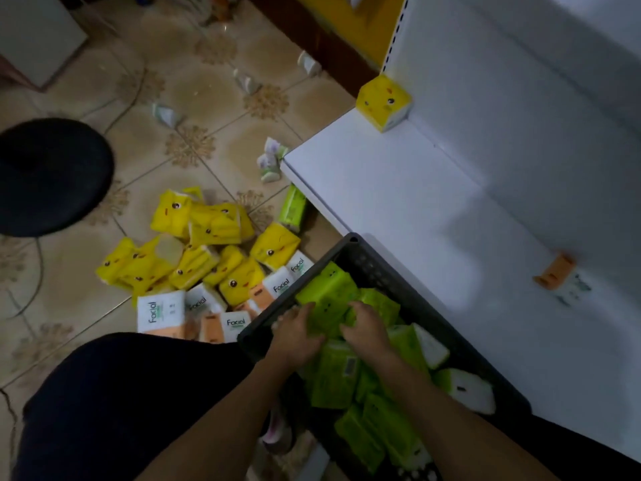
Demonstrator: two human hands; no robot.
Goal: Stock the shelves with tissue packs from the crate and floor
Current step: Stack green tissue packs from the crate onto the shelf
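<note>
A black crate (367, 258) rests against the white shelf (399, 189) and holds several green tissue packs. Both hands are inside it. My left hand (298, 333) and my right hand (366, 326) grip the sides of one green tissue pack (327, 296) near the crate's far end. One yellow pack (383, 102) stands at the shelf's back left corner. An orange-and-white pack (558, 274) lies further right on the shelf. A heap of yellow packs (204, 251) and white-orange "Facial" packs (161, 314) lies on the floor left of the crate.
A black round stool (52, 177) stands at the left on the patterned tile floor. One green pack (293, 210) and a small purple-white bundle (272, 163) lie by the shelf's front edge. Small white items (246, 81) are scattered further back. My dark-clothed knee (121, 404) is below.
</note>
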